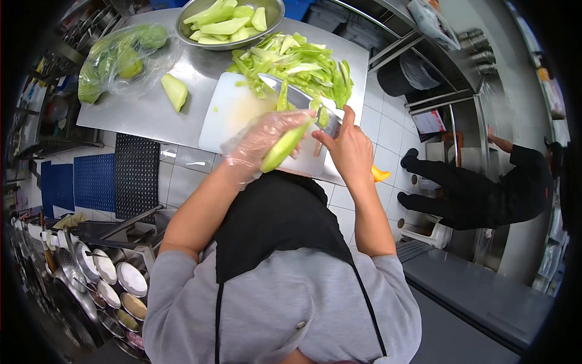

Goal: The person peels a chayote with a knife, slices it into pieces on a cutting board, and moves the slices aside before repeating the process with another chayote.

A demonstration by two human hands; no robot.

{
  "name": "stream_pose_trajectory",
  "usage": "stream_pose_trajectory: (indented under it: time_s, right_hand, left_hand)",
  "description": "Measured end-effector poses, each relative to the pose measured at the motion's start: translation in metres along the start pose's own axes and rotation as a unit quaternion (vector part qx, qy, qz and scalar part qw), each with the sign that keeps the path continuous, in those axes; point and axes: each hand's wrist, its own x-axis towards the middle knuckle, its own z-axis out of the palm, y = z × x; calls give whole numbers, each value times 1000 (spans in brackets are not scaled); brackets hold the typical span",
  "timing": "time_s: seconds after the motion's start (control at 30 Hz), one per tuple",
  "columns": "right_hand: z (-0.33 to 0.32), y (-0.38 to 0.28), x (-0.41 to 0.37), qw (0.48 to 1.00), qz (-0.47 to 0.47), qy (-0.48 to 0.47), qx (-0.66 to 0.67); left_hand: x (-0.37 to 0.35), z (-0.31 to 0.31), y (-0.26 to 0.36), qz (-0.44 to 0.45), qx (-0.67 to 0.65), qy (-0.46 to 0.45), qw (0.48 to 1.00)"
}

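My left hand point(273, 136), in a clear plastic glove, is closed around a long pale green vegetable piece point(284, 148) above the front of the white cutting board point(215, 124). My bare right hand point(350, 145) is over the board's right end, thumb and forefinger spread apart; its other fingers are mostly hidden. Under it lies a wide-bladed knife point(291, 94), its yellow handle point(380, 175) showing beside my wrist. Green peelings point(297, 60) are heaped behind the board, and some strips lie on the blade. One peeled piece point(175, 92) rests on the steel table point(197, 67).
A metal bowl point(279, 13) of peeled pieces stands at the back. Whole green vegetables in a plastic bag point(124, 60) lie at the left. Another person point(491, 188) in dark clothes is at the right. Several pans of ingredients point(130, 279) stand at lower left.
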Motion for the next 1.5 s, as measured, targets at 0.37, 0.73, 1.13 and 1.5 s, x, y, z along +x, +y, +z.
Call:
stream_pose_trajectory:
  time_s: [0.37, 0.73, 1.13, 1.5]
  right_hand:
    - [-30, 1, -9, 998, 17, 21, 52]
    - [-46, 42, -55, 995, 65, 43, 65]
    - [-7, 0, -79, 970, -32, -70, 231]
    - [-7, -7, -79, 981, -76, -62, 166]
  left_hand:
    - [49, -4, -12, -14, 60, -35, 997]
    - [81, -79, 12, 61, -144, 67, 985]
    - [60, -73, 10, 126, -332, 91, 931]
    - [49, -62, 25, 198, -291, 143, 925]
